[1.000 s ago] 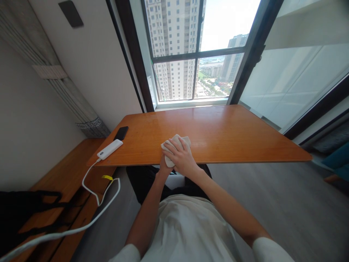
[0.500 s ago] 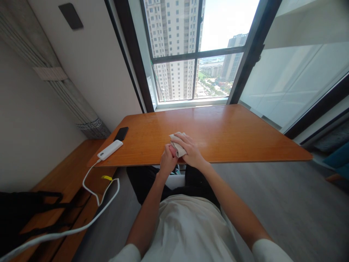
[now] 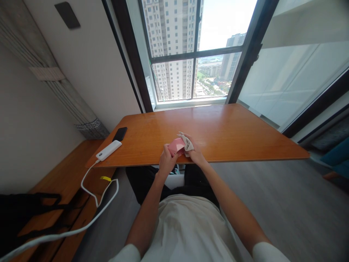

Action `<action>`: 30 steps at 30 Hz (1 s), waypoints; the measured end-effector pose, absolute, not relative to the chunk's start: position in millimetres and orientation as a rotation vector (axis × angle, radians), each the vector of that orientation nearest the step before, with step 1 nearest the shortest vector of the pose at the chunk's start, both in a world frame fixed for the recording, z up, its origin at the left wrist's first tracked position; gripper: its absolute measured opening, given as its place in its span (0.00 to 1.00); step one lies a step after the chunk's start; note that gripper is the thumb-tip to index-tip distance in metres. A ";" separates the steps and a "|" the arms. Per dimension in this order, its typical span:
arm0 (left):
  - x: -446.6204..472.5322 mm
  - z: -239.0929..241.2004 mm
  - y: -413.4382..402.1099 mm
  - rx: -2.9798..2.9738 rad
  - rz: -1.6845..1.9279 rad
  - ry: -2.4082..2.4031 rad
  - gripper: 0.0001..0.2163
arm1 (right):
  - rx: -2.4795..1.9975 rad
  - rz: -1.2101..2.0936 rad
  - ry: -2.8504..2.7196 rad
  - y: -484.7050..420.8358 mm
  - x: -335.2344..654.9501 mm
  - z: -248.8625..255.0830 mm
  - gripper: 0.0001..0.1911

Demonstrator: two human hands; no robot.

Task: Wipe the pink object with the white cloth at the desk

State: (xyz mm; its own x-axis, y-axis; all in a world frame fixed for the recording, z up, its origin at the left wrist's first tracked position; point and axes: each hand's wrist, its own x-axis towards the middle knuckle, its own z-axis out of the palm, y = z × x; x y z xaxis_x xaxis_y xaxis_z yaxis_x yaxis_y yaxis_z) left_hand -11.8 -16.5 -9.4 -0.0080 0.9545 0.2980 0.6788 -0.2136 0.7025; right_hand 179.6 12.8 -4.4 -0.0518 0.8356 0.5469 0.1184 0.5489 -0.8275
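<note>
Both hands, left (image 3: 167, 160) and right (image 3: 195, 154), grip a half-folded cloth (image 3: 181, 145) in closed fingers above the surface's (image 3: 231, 131) near edge; folding remains unfinished.

phone (image 3: 120, 134) and power bank (image 3: 108, 150) lie at the table's (image 3: 234, 134) left edge.

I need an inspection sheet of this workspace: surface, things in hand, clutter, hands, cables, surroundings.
Surface: orange wooden table, glossy.
Things in hand: pink and beige cloth, held at the near table edge.
Clutter: black phone and white power bank at the table's left end.
Hands: left hand and right hand both grip the cloth.
Cables: white cable hangs from the power bank.
Surroundings: window, black bag on a bench.
</note>
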 end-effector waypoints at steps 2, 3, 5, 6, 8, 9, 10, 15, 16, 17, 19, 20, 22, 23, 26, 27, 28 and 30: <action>-12.5 -8.6 -17.0 1.919 1.074 1.700 0.20 | -0.881 0.737 -1.520 15.8 180.8 -10.8 0.41; -12.8 -8.4 -17.2 1.921 1.075 1.701 0.20 | -0.891 0.742 -1.519 16.7 181.1 -12.8 0.42; -13.5 -8.3 -17.1 1.932 1.081 1.700 0.19 | -0.905 0.736 -1.517 17.5 180.9 -14.5 0.42; -13.8 -8.5 -16.6 1.943 1.085 1.696 0.19 | -0.910 0.726 -1.516 17.4 180.4 -14.5 0.41; -14.3 -9.3 -14.9 1.976 1.100 1.683 0.18 | -0.917 0.699 -1.517 16.8 178.6 -13.5 0.39; -14.5 -9.8 -13.5 2.000 1.111 1.674 0.18 | -0.920 0.681 -1.517 16.3 177.5 -12.8 0.38; -14.6 -10.4 -11.9 2.028 1.123 1.665 0.18 | -0.925 0.660 -1.517 15.8 176.3 -11.9 0.38; -11.5 -15.5 -5.0 2.172 1.126 1.673 0.26 | -0.979 0.503 -1.502 9.4 172.3 -5.1 0.34; -10.0 -16.6 -4.7 2.196 1.106 1.686 0.28 | -0.987 0.465 -1.504 7.2 172.5 -2.8 0.33; -8.2 -17.6 -4.8 2.220 1.079 1.700 0.29 | -0.999 0.415 -1.518 4.7 173.2 0.0 0.32; -4.5 -18.7 -5.8 2.269 1.011 1.723 0.33 | -1.034 0.274 -1.587 -0.5 175.4 6.6 0.32; -2.8 -18.7 -6.5 2.294 0.971 1.732 0.34 | -1.051 0.186 -1.643 -3.1 176.5 10.3 0.33; -0.1 -17.8 -7.6 2.344 0.888 1.740 0.36 | -1.068 0.008 -1.777 -7.5 177.4 17.5 0.33; 1.0 -17.2 -8.0 2.367 0.849 1.741 0.37 | -1.062 -0.060 -1.843 -9.2 176.6 20.8 0.32; 3.0 -15.2 -9.3 2.408 0.762 1.757 0.39 | -1.015 -0.180 -2.018 -11.0 169.2 27.8 0.26; 3.5 -14.7 -9.7 2.410 0.746 1.768 0.39 | -0.999 -0.191 -2.050 -10.5 166.1 28.9 0.24; 3.9 -14.3 -10.3 2.407 0.736 1.781 0.39 | -0.983 -0.187 -2.067 -9.6 163.3 29.5 0.22; 4.5 -13.5 -11.1 2.392 0.735 1.804 0.39 | -0.959 -0.156 -2.069 -6.8 160.7 29.6 0.21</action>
State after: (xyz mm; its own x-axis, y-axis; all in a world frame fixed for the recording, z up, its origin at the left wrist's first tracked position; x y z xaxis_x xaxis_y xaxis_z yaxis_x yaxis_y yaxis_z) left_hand 4.5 -11.1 -13.5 0.2033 0.9197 0.3359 0.8926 -0.3151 0.3225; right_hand 160.7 -6.8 29.6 -0.3643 0.5774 0.7307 0.6806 0.7006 -0.2143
